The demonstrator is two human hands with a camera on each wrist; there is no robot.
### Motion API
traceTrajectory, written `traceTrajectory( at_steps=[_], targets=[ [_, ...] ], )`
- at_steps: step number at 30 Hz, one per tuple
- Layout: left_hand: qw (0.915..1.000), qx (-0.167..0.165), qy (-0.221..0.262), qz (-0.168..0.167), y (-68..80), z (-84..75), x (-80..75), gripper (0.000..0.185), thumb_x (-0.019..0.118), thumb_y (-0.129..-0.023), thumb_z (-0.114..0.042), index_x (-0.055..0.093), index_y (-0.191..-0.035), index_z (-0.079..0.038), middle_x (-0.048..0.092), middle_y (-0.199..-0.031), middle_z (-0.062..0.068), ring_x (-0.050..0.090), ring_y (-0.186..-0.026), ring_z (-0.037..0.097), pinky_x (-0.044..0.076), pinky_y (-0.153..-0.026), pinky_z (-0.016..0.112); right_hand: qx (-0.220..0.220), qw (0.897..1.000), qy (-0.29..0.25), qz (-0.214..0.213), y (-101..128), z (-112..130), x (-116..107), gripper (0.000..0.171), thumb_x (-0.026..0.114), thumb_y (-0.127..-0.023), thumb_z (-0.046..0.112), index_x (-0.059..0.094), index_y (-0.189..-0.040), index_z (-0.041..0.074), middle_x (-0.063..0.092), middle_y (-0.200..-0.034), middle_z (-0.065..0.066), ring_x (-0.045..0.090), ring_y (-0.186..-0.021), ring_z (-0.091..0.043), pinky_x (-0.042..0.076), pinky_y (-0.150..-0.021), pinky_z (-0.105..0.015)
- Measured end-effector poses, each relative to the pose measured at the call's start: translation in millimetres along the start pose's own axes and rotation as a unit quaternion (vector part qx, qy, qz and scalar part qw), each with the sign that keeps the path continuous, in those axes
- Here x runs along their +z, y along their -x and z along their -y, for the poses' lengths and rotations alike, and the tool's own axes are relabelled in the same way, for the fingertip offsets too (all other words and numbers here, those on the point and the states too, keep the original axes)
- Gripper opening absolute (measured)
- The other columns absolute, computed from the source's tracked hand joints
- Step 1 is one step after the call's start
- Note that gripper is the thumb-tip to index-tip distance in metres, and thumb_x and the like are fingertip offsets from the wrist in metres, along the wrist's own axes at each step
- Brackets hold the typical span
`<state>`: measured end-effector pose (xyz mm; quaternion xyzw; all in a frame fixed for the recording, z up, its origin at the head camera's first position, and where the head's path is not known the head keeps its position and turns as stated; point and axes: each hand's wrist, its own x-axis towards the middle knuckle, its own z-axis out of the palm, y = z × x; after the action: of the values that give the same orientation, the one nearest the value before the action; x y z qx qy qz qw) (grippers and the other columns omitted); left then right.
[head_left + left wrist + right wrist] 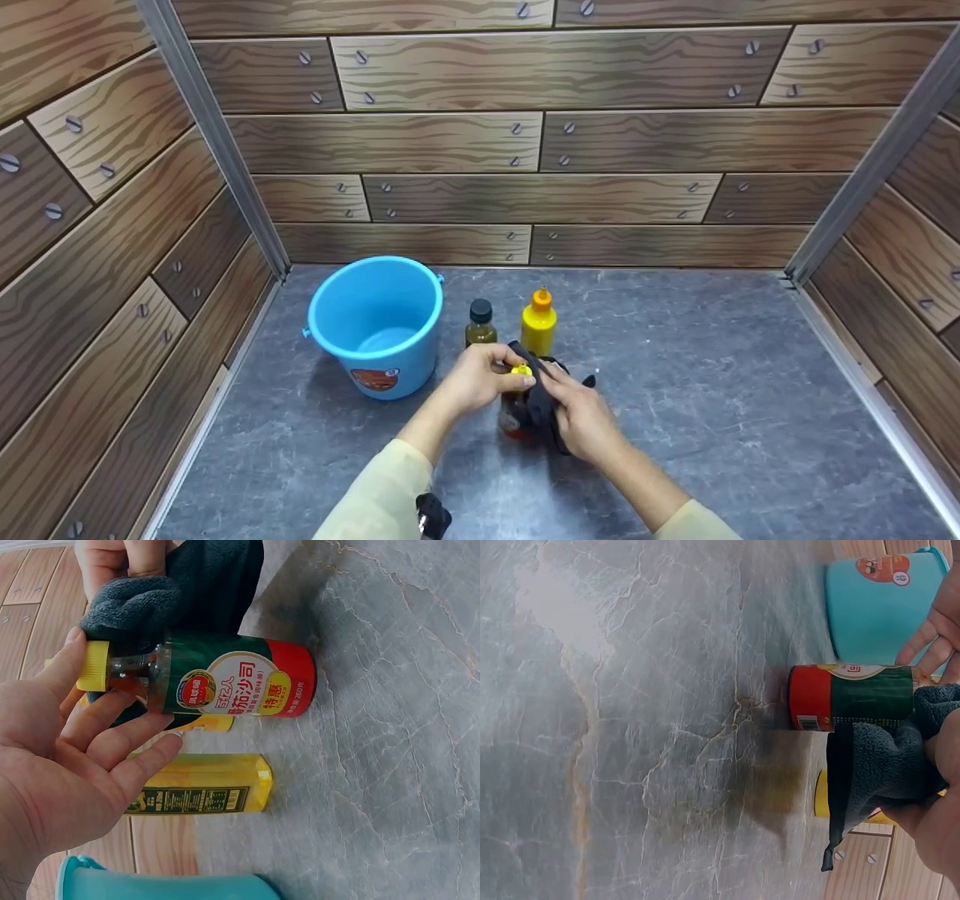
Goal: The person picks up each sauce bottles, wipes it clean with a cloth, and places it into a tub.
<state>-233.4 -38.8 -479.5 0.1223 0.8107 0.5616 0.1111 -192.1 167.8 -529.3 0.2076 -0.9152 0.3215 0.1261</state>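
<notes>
Right hand (581, 420): we clutch the dark cloth (541, 401) against the ketchup bottle (225, 682).
Left hand (476, 377): we pinch its yellow cap (93, 665) to steady it.
Bottle: upright on the grey tabletop (712, 390), mid-front.
Wiping well: we'd keep the cap pinned and stroke downward.
Behind: oil bottle (480, 324), yellow squeeze bottle (538, 322), blue bucket (376, 322).

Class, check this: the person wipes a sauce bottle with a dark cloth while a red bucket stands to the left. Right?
Not quite. The bucket is blue, not red, as the head view shows. The rest holds: the right hand presses a dark cloth against the sauce bottle.
</notes>
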Motion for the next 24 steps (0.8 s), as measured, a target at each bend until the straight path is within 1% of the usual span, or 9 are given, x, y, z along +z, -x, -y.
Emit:
traceTrajectory(
  at_steps=[6,11,14,16,20,24],
  targets=[
    [1.0,0.006,0.007,0.002,-1.0,0.6,0.7,0.014,0.087,-0.09,-0.012,0.079,-0.1,-0.006,0.077,-0.101,0.008,0.074,-0.094,0.016,0.06,-0.084,0.034,-0.017,1.0,0.016,0.001,3.4,-1.1,1.9,0.058,0.061,-0.093,-0.014,0.064,-0.146,0.009,0.058,-0.153,-0.011,0.058,-0.136,-0.036,0.049,-0.108,-0.055],
    [0.9999,0.014,0.004,0.001,-1.8,0.7,0.7,0.013,0.087,-0.09,-0.01,0.079,-0.099,-0.006,0.077,-0.1,0.005,0.075,-0.093,0.017,0.06,-0.084,0.033,-0.004,1.0,0.028,0.001,4.2,-1.9,4.5,0.058,0.062,-0.094,-0.013,0.065,-0.147,0.011,0.058,-0.153,-0.008,0.058,-0.137,-0.035,0.05,-0.107,-0.054],
    [0.9999,0.014,0.004,0.0,-1.4,1.0,0.6,0.012,0.087,-0.09,-0.01,0.079,-0.098,-0.006,0.077,-0.099,0.005,0.075,-0.093,0.016,0.06,-0.083,0.033,-0.005,1.0,0.03,-0.001,4.6,-2.7,6.5,0.059,0.061,-0.092,-0.014,0.065,-0.146,0.01,0.059,-0.152,-0.011,0.059,-0.136,-0.036,0.05,-0.107,-0.054],
    [0.9999,0.012,0.006,0.001,-1.1,1.0,0.5,0.012,0.087,-0.09,-0.01,0.078,-0.098,-0.005,0.077,-0.099,0.005,0.075,-0.093,0.016,0.06,-0.083,0.033,-0.012,0.999,0.031,-0.007,5.1,-3.4,8.0,0.059,0.061,-0.091,-0.015,0.065,-0.145,0.009,0.06,-0.151,-0.013,0.06,-0.134,-0.038,0.051,-0.105,-0.055],
    [0.9999,0.011,0.009,-0.001,-0.1,0.7,0.2,0.013,0.087,-0.09,-0.009,0.078,-0.097,-0.005,0.077,-0.099,0.005,0.075,-0.093,0.016,0.06,-0.083,0.033,-0.018,0.999,0.043,-0.022,6.7,-5.3,11.7,0.061,0.063,-0.088,-0.015,0.067,-0.143,0.009,0.063,-0.147,-0.015,0.065,-0.127,-0.041,0.055,-0.098,-0.056],
    [0.9999,0.009,0.006,-0.004,-0.3,1.1,0.3,0.013,0.088,-0.089,-0.011,0.078,-0.097,-0.006,0.077,-0.099,0.005,0.074,-0.092,0.016,0.06,-0.083,0.033,-0.02,0.998,0.047,-0.027,8.2,-7.4,14.3,0.062,0.063,-0.087,-0.015,0.067,-0.144,0.01,0.064,-0.145,-0.017,0.066,-0.123,-0.042,0.057,-0.094,-0.056]
  ],
)
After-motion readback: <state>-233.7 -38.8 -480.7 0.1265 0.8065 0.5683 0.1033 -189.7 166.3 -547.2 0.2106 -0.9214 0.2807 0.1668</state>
